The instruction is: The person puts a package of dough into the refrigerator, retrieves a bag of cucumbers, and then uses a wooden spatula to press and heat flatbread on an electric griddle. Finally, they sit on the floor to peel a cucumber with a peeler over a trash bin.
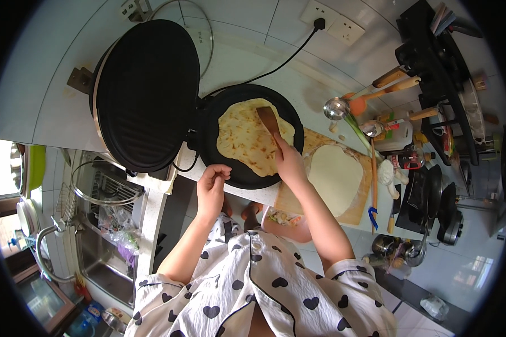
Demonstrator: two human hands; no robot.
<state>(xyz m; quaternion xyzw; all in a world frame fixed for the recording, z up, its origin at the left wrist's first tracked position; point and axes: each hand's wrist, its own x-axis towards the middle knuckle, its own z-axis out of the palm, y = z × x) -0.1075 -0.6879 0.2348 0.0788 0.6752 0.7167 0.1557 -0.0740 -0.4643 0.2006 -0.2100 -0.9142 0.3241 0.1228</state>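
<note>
A browned flatbread (248, 135) lies on the round black plate of an electric griddle (236, 172), whose lid (147, 97) stands raised at the left. My right hand (291, 164) grips a wooden spatula (268, 120), its blade resting on the flatbread's upper right part. Near the griddle's lower left rim is my left hand (213, 183), fingers curled, with nothing visible in it; whether the fingertips are pressed together is hard to tell. To the right, a rolled-out sheet of raw dough (336, 177) lies on a floured wooden board (289, 198).
A rolling pin (374, 185) lies along the board's right edge. Beyond it are a green onion (357, 128), a ladle (336, 108), bottles and a knife (391, 223). A black power cord (274, 71) runs behind the griddle. The sink (105, 261) is at lower left.
</note>
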